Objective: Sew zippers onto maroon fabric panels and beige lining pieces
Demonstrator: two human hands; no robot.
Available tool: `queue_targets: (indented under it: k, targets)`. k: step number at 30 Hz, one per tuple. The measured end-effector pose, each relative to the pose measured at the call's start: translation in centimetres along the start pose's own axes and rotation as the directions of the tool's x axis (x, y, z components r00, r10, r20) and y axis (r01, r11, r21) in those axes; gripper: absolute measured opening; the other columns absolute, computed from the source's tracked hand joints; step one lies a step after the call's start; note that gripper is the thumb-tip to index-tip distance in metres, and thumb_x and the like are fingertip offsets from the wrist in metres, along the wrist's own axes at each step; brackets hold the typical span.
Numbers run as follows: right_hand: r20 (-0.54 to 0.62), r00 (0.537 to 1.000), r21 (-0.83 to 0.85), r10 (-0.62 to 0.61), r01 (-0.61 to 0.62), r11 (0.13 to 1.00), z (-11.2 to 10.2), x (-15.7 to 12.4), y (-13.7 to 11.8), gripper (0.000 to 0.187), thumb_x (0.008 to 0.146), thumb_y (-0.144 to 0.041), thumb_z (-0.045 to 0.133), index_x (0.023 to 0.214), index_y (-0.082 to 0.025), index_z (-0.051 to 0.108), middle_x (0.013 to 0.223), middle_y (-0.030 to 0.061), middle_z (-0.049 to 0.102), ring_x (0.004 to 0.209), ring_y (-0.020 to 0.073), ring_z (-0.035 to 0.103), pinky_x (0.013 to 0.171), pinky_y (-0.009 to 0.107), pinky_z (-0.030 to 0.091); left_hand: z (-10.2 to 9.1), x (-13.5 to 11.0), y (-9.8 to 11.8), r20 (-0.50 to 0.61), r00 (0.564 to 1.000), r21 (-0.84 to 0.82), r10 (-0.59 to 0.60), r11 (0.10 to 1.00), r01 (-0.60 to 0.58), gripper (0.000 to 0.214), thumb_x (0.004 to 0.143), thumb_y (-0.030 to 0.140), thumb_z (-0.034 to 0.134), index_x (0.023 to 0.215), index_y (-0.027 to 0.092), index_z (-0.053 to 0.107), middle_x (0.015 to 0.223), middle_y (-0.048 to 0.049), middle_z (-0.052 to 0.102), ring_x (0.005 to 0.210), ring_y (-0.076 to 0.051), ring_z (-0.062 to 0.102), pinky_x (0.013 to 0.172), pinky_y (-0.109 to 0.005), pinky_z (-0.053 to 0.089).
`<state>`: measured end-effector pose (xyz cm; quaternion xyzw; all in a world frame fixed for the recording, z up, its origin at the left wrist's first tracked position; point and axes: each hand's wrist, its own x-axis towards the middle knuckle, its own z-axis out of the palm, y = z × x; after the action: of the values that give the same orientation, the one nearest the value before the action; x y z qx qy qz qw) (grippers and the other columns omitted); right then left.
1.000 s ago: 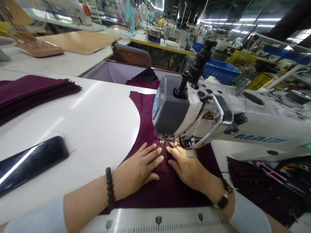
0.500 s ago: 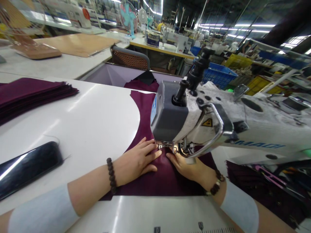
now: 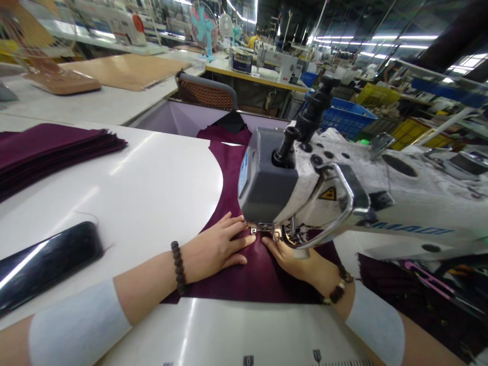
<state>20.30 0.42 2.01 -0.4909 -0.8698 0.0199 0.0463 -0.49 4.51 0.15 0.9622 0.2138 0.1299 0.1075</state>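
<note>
A maroon fabric piece (image 3: pixel 255 282) lies flat on the white table under the head of a sewing machine (image 3: pixel 269 175). My left hand (image 3: pixel 219 246) rests on the cloth with fingers stretched out, its fingertips beside the presser foot (image 3: pixel 253 232). On the other side, my right hand (image 3: pixel 292 258) lies on the same cloth, fingers extended near the needle area. The machine head hides part of that hand's fingers. Past the machine the cloth narrows and reaches the table's far edge, where another maroon piece with a black part (image 3: pixel 231 123) lies.
A stack of maroon pieces (image 3: pixel 57 150) sits at the left, with a black phone (image 3: pixel 49 264) nearer me. More dark maroon cloth (image 3: pixel 404 295) and pink-handled scissors (image 3: pixel 429 279) lie at the right. Beyond are a chair (image 3: pixel 208 91) and a blue crate (image 3: pixel 345 117).
The cloth has slid slightly away from me under the machine, its near edge now farther forward. Both hands stay on it beside the presser foot. The view has shifted a little.
</note>
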Motion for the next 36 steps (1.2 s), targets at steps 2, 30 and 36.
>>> queue_targets:
  k: [2, 30, 36]
  targets:
    - [0.002, 1.0, -0.024, -0.015, 0.015, 1.0, 0.0, 0.1, 0.0, 0.029, 0.089, -0.014, 0.038, 0.095, -0.021, 0.065, 0.096, 0.0065, 0.068, 0.094, 0.0208, 0.061, 0.082, 0.034, 0.045, 0.0, 0.1, -0.2, -0.002, 1.0, -0.002, 0.009, 1.0, -0.009, 0.039, 0.088, 0.037, 0.047, 0.118, 0.014, 0.055, 0.116, -0.0166, 0.054, 0.113, -0.033, 0.046, 0.095, -0.056, 0.036]
    - [-0.087, 0.967, 0.078, 0.24, -0.234, 0.969, -1.5, -5.1, -6.7, 0.031, 0.085, -0.017, 0.045, 0.113, -0.012, 0.057, 0.106, 0.0132, 0.063, 0.096, 0.0257, 0.058, 0.089, 0.043, 0.044, -0.3, 0.4, 4.0, -0.052, 0.979, 0.216, -0.195, 0.955, 0.202, 0.05, 0.077, 0.041, 0.063, 0.107, 0.001, 0.056, 0.11, -0.0199, 0.057, 0.103, -0.03, 0.053, 0.092, -0.04, 0.044]
    - [-0.047, 0.959, 0.152, 0.279, -0.269, 0.951, 0.1, -1.9, -3.7, 0.04, 0.088, -0.02, 0.043, 0.128, -0.014, 0.044, 0.124, 0.0128, 0.052, 0.117, 0.0248, 0.044, 0.097, 0.047, 0.035, 0.8, 1.0, 4.2, -0.052, 0.959, 0.19, -0.28, 0.94, 0.285, 0.065, 0.069, 0.049, 0.066, 0.108, -0.002, 0.054, 0.112, -0.022, 0.055, 0.107, -0.03, 0.052, 0.095, -0.039, 0.041]
